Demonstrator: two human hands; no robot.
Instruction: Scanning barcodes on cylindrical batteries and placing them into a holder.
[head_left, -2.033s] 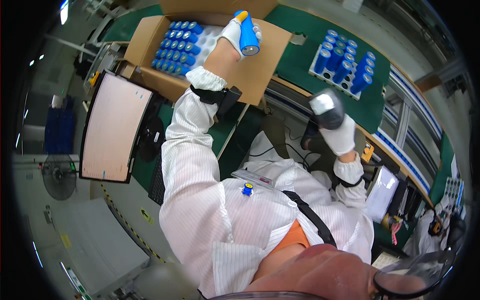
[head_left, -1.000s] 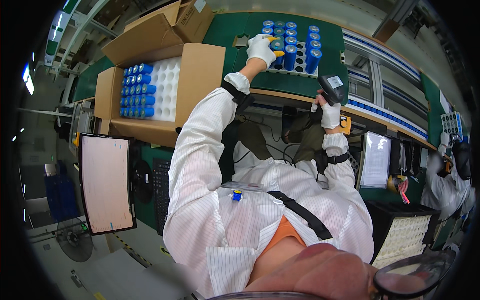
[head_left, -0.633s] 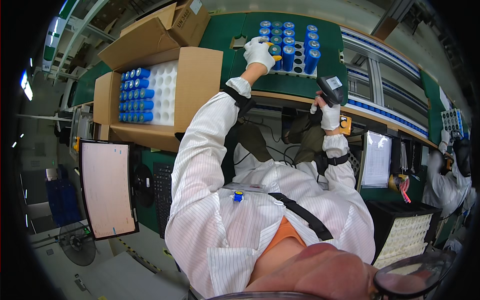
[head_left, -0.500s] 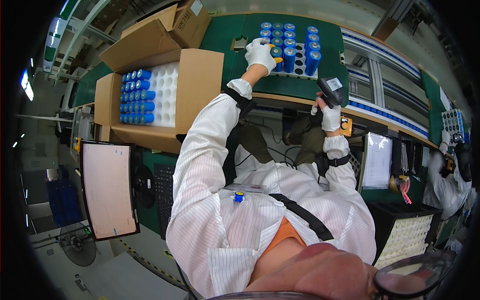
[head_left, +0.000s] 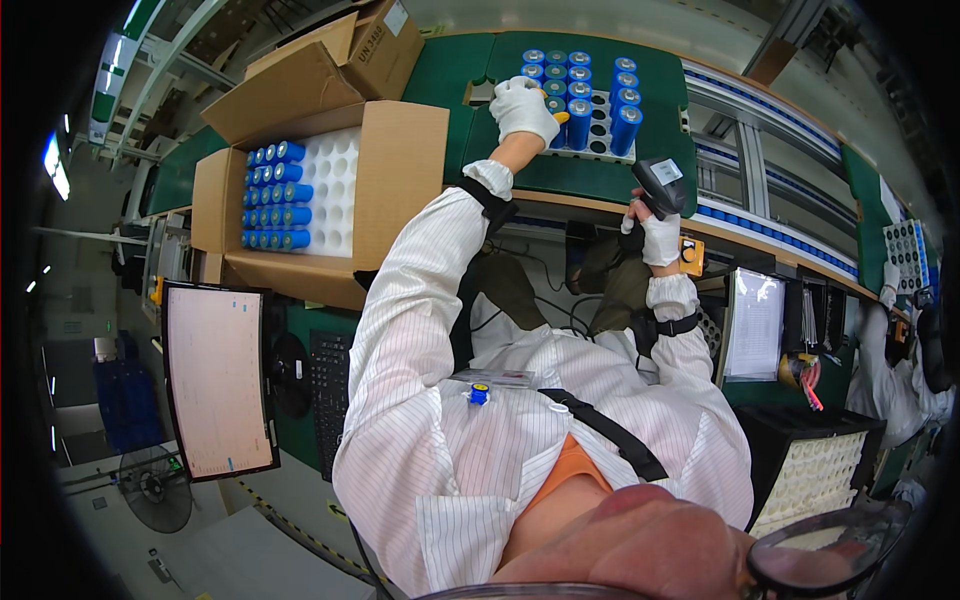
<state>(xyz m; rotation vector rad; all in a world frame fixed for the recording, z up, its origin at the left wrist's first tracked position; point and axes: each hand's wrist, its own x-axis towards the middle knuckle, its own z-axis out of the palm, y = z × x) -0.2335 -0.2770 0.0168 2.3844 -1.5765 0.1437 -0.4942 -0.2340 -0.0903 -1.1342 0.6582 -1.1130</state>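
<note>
I observe the left hand [head_left: 526, 108], gloved in white, closed loosely around the top of one blue cylinder [head_left: 556, 112] standing in the tray [head_left: 601, 118] on the green bench [head_left: 600, 180]. The fingers wrap the cylinder at its upper end, though I cannot tell for certain whether it is fully seated in its socket, since the glove covers the spot. The tray holds several more upright blue cylinders, with empty sockets showing along its near side.

The right hand [head_left: 658, 236] grips a handheld scanner [head_left: 657, 185] firmly, fist closed around the handle, the head pointing toward the tray from the bench edge.

To the left, an open cardboard box [head_left: 400, 190] holds rows of the same cylinders lying in white foam.

In my judgement, good practice here is to keep the cylinder vertical over its socket, lower it straight without knocking its neighbours, and hold the scanner steady and clear of the left wrist.
</note>
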